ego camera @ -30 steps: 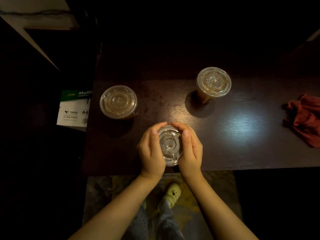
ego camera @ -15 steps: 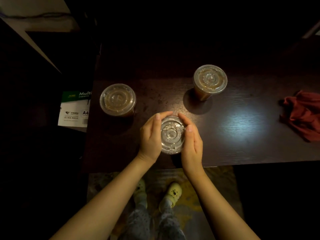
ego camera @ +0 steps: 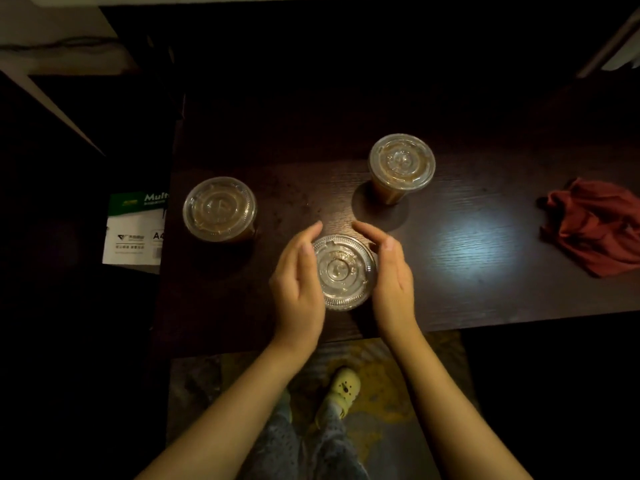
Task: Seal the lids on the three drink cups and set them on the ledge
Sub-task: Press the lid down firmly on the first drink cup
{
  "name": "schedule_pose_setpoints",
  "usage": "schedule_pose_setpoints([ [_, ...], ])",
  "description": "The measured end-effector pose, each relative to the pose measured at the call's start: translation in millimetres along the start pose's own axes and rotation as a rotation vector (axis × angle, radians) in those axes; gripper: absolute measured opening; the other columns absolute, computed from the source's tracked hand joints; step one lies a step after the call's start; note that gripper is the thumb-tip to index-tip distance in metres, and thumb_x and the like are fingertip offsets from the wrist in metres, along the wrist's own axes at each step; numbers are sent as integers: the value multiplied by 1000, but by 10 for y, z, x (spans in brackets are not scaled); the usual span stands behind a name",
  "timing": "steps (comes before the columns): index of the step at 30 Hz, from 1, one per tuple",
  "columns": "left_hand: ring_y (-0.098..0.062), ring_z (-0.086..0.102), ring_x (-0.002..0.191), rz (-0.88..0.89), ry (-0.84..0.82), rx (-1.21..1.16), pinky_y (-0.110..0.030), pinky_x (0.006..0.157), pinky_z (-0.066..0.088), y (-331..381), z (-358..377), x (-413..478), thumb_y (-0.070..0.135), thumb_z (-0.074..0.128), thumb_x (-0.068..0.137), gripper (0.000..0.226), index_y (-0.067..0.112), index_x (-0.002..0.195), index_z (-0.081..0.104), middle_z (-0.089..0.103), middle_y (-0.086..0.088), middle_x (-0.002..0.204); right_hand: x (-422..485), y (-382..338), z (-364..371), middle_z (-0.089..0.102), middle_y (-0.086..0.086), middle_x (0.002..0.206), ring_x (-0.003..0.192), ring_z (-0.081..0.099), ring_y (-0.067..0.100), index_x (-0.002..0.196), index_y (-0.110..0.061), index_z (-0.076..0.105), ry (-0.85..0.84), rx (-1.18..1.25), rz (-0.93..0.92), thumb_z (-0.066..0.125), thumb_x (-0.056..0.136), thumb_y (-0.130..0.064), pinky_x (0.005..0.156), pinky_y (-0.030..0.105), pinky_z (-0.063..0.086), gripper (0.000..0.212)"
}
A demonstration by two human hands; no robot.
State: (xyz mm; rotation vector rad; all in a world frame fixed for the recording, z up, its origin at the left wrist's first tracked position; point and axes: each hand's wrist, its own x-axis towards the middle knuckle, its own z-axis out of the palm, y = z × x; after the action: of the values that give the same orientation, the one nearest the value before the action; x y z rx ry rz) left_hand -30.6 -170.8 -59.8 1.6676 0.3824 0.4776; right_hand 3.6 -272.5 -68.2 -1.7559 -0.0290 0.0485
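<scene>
Cup (ego camera: 343, 271): near centre, clear ribbed lid on
Left hand (ego camera: 299, 282): cupped loosely, fingers spread
Right hand (ego camera: 391, 271): same, beside the rim

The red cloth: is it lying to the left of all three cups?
No, the red cloth lies at the table's right end, right of every cup.

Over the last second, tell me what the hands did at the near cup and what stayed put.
Both hands opened away from the near cup: the left hand and right hand, which had been clasping its lid, now curve beside it with fingers spread. The left cup, the far cup and the red cloth stayed put.
</scene>
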Motion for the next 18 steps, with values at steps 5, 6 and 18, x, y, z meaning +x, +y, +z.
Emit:
schedule_pose_setpoints([
  [5,-6,55,111,140,54,144,-18,97,42,-96,134,-23,20,29,95,42,2,116,61,60,-2,116,116,64,118,70,7,106,103,65,23,109,-18,67,-119,142,1,26,97,-40,91,53,49,48],
  [6,-9,56,110,168,69,157,-22,96,44,-109,143,-12,17,29,95,42,0,114,61,60,-3,114,111,87,131,70,9,105,101,65,24,109,-14,67,-107,173,7,27,97,-38,89,53,50,48],
  [18,-6,55,109,344,20,311,-19,96,43,-136,118,85,30,24,100,53,-3,112,62,58,-1,113,73,37,177,70,4,105,101,66,17,109,-15,66,-26,170,-14,26,98,-31,87,36,53,44],
])
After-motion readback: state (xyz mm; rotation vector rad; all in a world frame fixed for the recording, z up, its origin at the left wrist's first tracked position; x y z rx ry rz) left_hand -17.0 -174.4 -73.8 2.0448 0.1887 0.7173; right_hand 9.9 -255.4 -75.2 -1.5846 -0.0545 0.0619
